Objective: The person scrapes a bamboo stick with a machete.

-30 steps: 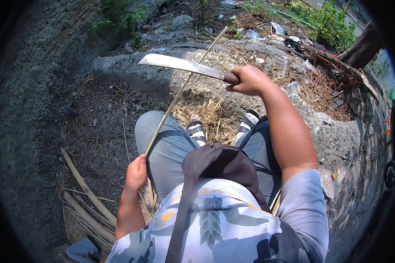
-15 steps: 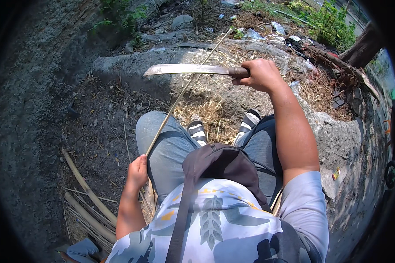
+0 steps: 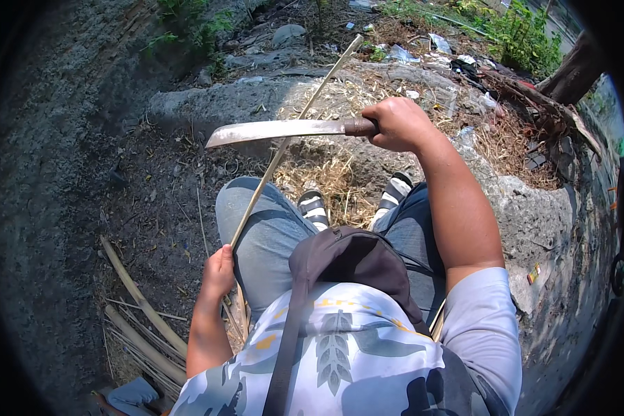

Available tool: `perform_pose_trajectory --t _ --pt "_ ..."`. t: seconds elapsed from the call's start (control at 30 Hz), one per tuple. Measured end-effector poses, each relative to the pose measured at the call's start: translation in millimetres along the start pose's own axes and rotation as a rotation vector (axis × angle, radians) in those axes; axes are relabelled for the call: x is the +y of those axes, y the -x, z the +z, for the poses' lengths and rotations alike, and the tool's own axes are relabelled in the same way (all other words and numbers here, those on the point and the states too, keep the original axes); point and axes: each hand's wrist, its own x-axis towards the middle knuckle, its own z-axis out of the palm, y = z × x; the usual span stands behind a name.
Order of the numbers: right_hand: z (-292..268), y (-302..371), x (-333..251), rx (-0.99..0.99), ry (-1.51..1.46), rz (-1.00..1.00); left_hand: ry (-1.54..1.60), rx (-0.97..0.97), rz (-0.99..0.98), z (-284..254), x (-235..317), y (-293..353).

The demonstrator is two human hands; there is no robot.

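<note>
My right hand (image 3: 401,125) is closed round the dark handle of a machete (image 3: 277,132), whose broad curved blade points left. The blade crosses a long thin pale wooden strip (image 3: 262,186), lying over or against it; whether they touch I cannot tell. My left hand (image 3: 219,272) grips the strip's near end beside my left knee. From there the strip slants up and away to the right, its far end beyond the blade. Pale shavings (image 3: 329,182) lie on the ground around my sandalled feet.
Several long peeled sticks and strips (image 3: 142,298) lie at my left. A rough stone ledge (image 3: 236,104) runs across in front, with litter (image 3: 439,44) and plants (image 3: 523,41) behind it. A tree trunk (image 3: 579,69) stands far right. Part of another person's trouser leg (image 3: 133,396) shows at lower left.
My right hand has drawn the machete left and slightly nearer along the strip. The strip has shifted a little, its far end coming nearer. My left hand has stayed in place.
</note>
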Motion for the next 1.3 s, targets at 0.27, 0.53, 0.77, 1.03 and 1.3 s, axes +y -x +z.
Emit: perform_pose_trajectory --t 0.27,0.53,0.77,1.03,1.3 --pt "2.2 -0.8 20.8 0.057 -0.097 0.205 -0.054 0.004 -0.040 -1.6 -1.5 -1.8" --pt "3.6 2.3 -10.5 -0.019 -0.038 -0.043 0.002 -0.004 0.001 -1.5 -0.7 -2.8" --pt "8.0 -0.8 49.5 0.257 -0.149 0.292 0.085 -0.014 -0.017 0.7 -3.3 -3.4" --pt "-2.9 12.0 13.6 0.153 -0.071 0.074 0.207 -0.063 -0.031 -1.7 -7.9 -3.9" --pt "3.7 -3.1 15.0 0.086 -0.021 -0.022 0.182 -0.049 -0.037 -0.7 -13.5 -5.6"
